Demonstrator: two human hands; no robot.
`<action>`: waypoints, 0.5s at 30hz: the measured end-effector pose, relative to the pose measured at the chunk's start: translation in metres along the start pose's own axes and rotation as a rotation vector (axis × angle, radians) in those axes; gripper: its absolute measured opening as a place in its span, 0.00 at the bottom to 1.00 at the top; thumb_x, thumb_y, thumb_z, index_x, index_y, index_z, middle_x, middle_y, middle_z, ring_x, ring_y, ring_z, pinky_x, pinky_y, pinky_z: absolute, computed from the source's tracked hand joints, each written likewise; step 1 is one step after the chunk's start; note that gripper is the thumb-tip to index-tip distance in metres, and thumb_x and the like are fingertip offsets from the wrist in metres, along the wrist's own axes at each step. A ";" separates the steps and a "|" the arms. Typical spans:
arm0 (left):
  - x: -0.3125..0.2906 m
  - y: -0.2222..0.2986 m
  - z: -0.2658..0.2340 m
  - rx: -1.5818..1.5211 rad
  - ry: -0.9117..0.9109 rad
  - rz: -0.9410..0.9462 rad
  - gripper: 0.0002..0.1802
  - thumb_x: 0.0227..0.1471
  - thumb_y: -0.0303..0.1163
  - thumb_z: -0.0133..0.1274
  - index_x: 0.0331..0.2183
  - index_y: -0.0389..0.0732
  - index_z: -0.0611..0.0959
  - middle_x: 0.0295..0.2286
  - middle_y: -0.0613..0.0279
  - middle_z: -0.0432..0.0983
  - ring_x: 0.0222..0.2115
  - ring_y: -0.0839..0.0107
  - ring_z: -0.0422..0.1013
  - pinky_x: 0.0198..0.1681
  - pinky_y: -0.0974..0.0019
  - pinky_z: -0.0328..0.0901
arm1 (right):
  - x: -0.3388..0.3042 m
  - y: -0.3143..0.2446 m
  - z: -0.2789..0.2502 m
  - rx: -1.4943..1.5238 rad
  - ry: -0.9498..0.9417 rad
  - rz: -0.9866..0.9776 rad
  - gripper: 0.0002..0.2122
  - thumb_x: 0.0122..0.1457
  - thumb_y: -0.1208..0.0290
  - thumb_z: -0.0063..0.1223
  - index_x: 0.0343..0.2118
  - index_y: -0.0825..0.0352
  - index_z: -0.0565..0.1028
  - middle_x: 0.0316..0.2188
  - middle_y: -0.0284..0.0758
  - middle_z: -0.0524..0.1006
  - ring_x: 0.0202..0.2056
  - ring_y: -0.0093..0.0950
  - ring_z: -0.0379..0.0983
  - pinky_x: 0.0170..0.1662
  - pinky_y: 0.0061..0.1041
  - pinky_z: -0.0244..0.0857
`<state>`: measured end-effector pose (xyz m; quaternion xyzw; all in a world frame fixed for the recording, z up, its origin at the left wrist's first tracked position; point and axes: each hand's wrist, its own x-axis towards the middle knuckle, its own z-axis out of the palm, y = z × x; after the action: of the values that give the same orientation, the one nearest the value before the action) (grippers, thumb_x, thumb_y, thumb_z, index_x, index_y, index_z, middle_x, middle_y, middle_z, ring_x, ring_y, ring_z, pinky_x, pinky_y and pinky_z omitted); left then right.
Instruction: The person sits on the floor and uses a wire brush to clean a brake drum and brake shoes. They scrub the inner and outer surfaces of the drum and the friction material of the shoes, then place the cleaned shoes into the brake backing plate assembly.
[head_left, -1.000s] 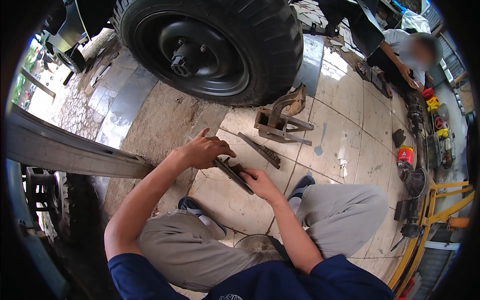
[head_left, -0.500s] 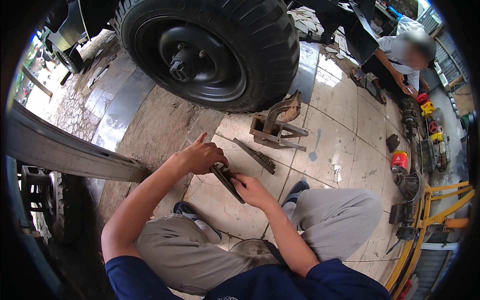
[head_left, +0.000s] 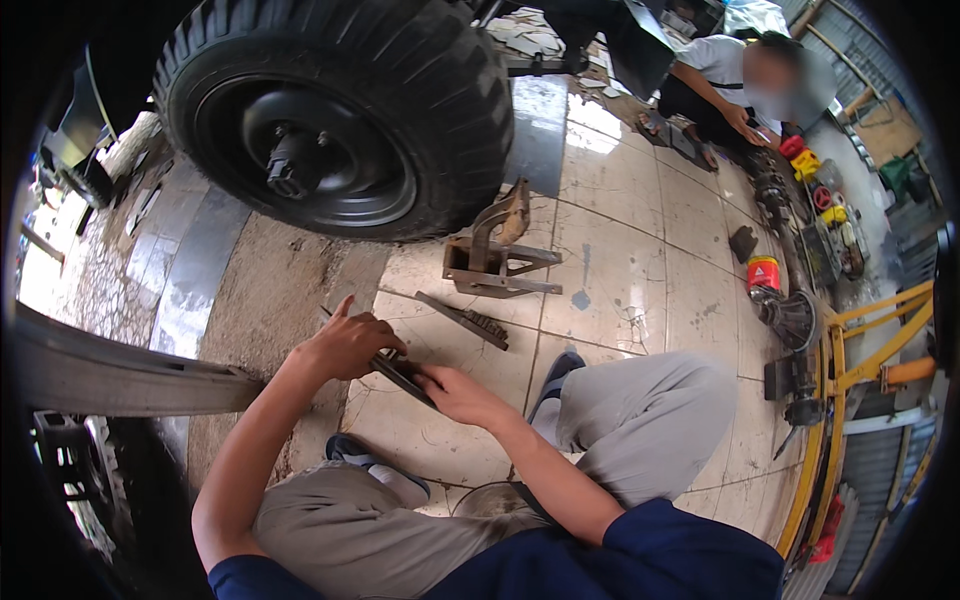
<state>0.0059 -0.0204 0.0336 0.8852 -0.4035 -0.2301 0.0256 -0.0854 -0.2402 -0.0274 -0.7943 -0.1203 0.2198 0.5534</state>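
Both my hands are on a dark, flat metal bar (head_left: 405,382), held tilted above the tiled floor. My left hand (head_left: 350,345) is closed around its upper part, forefinger sticking out, and a thin end of the bar seems to show past that hand. At the lower end, my right hand (head_left: 462,395) grips with the thumb along the bar; its other fingers are mostly hidden. Just beyond lies a wire brush (head_left: 447,309), bristles toward the right. Farther off, a rusty metal bracket with a curved arm (head_left: 485,268) stands on the tiles.
A big black wheel (head_left: 310,150) of a vehicle rises ahead. On the left runs a grey metal beam (head_left: 140,375). Along the right are a red can (head_left: 763,272), axle parts (head_left: 790,318) and a yellow frame (head_left: 880,345). Another person (head_left: 725,75) crouches at the far right.
The whole view has swung to the right, so the wheel, bracket and brush sit farther left. Both hands keep hold of the bar, which now shows more edge-on.
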 end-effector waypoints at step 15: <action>-0.001 0.007 -0.004 -0.035 -0.013 -0.035 0.25 0.46 0.33 0.64 0.49 0.63 0.83 0.48 0.72 0.78 0.55 0.67 0.69 0.66 0.32 0.47 | 0.001 0.020 -0.001 0.022 -0.046 0.058 0.18 0.70 0.59 0.41 0.50 0.69 0.75 0.39 0.54 0.79 0.42 0.50 0.76 0.46 0.41 0.67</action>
<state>0.0025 -0.0250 0.0387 0.8899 -0.3843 -0.2434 0.0343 -0.0851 -0.2473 -0.0459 -0.7861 -0.1073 0.2553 0.5526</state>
